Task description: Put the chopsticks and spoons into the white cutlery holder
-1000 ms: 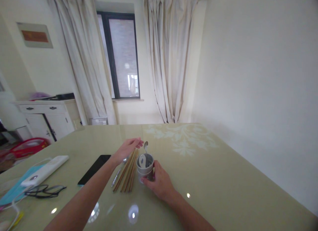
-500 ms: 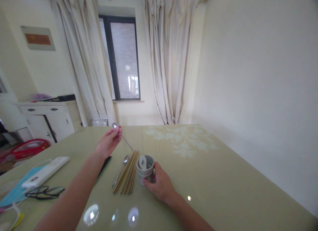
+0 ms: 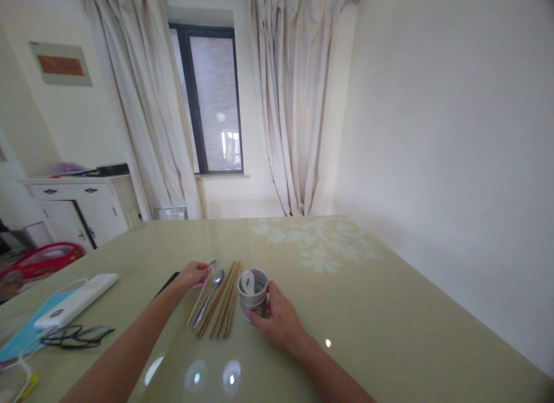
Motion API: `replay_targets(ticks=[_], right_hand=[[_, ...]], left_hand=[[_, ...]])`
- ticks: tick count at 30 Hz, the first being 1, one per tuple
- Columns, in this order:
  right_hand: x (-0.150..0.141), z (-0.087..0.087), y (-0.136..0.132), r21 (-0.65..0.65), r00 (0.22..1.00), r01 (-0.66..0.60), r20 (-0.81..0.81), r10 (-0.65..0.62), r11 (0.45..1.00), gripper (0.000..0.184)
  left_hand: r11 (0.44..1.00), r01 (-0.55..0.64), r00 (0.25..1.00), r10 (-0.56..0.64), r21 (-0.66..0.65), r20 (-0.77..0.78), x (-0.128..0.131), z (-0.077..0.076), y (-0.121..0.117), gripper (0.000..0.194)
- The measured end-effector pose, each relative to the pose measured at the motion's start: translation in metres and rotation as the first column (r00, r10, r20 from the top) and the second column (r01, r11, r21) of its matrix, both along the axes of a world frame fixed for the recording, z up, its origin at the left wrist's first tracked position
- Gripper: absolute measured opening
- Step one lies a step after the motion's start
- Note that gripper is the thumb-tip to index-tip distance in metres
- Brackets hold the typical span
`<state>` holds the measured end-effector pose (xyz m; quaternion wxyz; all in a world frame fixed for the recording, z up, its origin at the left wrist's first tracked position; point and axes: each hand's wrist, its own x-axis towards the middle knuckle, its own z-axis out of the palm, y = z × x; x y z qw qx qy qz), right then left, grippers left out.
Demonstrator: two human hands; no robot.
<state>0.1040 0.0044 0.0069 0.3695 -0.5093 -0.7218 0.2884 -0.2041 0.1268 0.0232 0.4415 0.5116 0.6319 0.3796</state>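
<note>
Right hand (image 3: 279, 319) grips the cup (image 3: 253, 299), clear space rightward.

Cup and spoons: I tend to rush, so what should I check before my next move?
1. Right hand steadying the cup: ok, wrapped around its side.
2. Cup upright: ok.
3. Cup empty: not ok, a white spoon is inside.
4. Left hand off the outer spoon: cannot tell; the fingers are at its bowl end, but the grip is unclear.
5. Chopsticks parallel: not ok, they fan out toward the near ends.
6. Inner metal spoon bowl away from the cup: ok, the chopsticks lie between.
</note>
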Motion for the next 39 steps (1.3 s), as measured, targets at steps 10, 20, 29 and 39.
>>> replay_targets(ticks=[10,20,29,39], right_hand=[[0.001,-0.002,0.0,0.006,1.0,0.005,0.001,-0.005,1.0,0.045],[0.002,-0.001,0.0,-0.01,1.0,-0.003,-0.012,0.003,1.0,0.046],[0.002,0.0,0.001,-0.012,1.0,-0.001,-0.019,0.001,1.0,0.048],[-0.001,-0.007,0.006,-0.009,1.0,0.015,-0.014,-0.016,1.0,0.053]], left_hand=[[0.994,-0.072,0.981,0.085,0.083,-0.172,0.007,-0.012,0.0,0.052],[0.958,-0.075,0.91,0.18,0.278,-0.373,0.034,0.014,-0.021,0.022],[0.846,0.428,0.833,-0.232,0.318,-0.503,0.103,0.08,-0.059,0.031],[0.792,0.255,0.945,-0.082,0.554,-0.318,0.099,0.082,-0.067,0.035]])
